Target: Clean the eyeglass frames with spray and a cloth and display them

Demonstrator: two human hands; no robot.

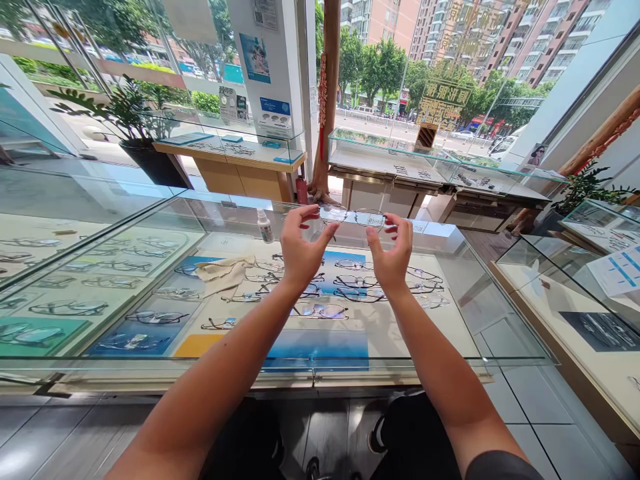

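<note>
A thin-rimmed pair of eyeglasses [356, 215] is held up level above the glass counter, its lenses between my two hands. My left hand [303, 243] grips the left side of the frame between thumb and fingers. On the other side my right hand [391, 250] pinches the right end of the frame. A sticker shows on the right lens. Beyond my left hand a small white spray bottle [265, 227] stands on the counter top, and a crumpled beige cloth [225, 275] lies on the glass nearer to me.
Rows of eyeglasses [320, 311] lie inside the glass display counter [415, 373] below my arms. More display cases [380, 163] stand along the window. A potted plant [155, 163] is at the far left, and a wooden post [327, 100] rises behind the counter.
</note>
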